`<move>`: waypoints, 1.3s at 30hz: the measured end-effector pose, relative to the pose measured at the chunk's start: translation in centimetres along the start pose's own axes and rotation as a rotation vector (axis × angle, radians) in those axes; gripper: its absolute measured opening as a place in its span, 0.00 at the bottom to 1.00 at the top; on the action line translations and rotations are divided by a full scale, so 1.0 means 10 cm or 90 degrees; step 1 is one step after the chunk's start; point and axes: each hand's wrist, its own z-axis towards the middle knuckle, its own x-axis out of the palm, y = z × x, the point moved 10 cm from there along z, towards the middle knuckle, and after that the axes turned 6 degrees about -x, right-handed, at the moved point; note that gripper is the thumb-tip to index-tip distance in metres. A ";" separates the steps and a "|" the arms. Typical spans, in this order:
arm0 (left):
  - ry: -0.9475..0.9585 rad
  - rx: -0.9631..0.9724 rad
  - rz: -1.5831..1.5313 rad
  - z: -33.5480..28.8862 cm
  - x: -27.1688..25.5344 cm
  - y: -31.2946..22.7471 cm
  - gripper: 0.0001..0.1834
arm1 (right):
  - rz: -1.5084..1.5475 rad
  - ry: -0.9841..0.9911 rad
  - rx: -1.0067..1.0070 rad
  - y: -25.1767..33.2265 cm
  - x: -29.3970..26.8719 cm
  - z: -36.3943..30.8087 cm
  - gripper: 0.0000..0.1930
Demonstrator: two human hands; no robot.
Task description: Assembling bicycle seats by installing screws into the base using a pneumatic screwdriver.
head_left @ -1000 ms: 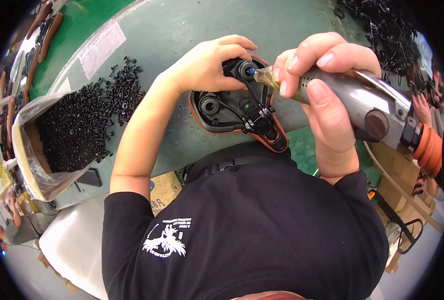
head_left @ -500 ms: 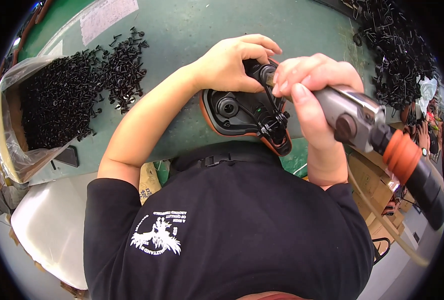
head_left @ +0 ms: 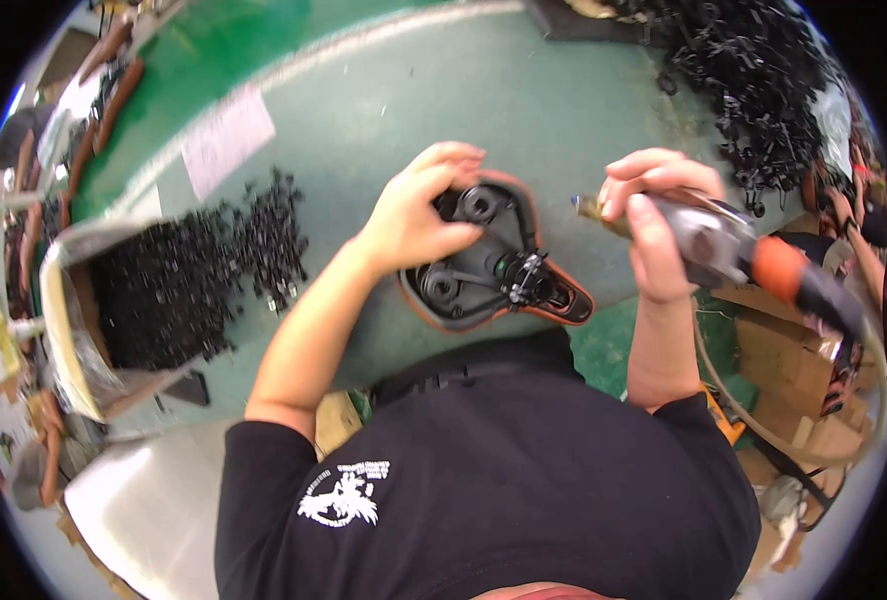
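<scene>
A bicycle saddle (head_left: 509, 215) lies underside up near the bench's front edge, its black base rimmed in orange-brown, with springs and a clamp showing. My left hand (head_left: 414, 218) grips its far left side, thumb over the base and fingers at the edge. To the right of the saddle, my right hand (head_left: 659, 195) is wrapped round a grey air screwdriver (head_left: 709, 245) with an orange and black rear end. The bit points left and is apart from the saddle.
On the left, a plastic-lined box (head_left: 59, 310) holds many black screws (head_left: 164, 290), some spilling onto the green bench (head_left: 364, 110). Black metal parts (head_left: 754, 90) are heaped at the far right. A hose (head_left: 764, 435) loops down beside cardboard boxes (head_left: 779, 340); other people are at the right edge.
The screwdriver has drawn back from the saddle and moved right in my right hand. My left hand stays on the saddle. The whole view has shifted and turned slightly.
</scene>
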 end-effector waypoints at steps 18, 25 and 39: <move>-0.552 -0.050 0.526 -0.54 -2.73 0.25 0.15 | 0.002 -0.241 0.206 -0.70 -0.91 -0.73 0.12; -0.464 -0.142 0.547 -1.45 -1.64 0.16 0.09 | -0.002 -0.223 0.227 -0.74 -0.87 -0.65 0.13; -0.313 -0.107 0.180 -0.90 -0.17 -0.11 0.17 | -0.408 0.369 0.362 -1.29 0.84 -0.87 0.25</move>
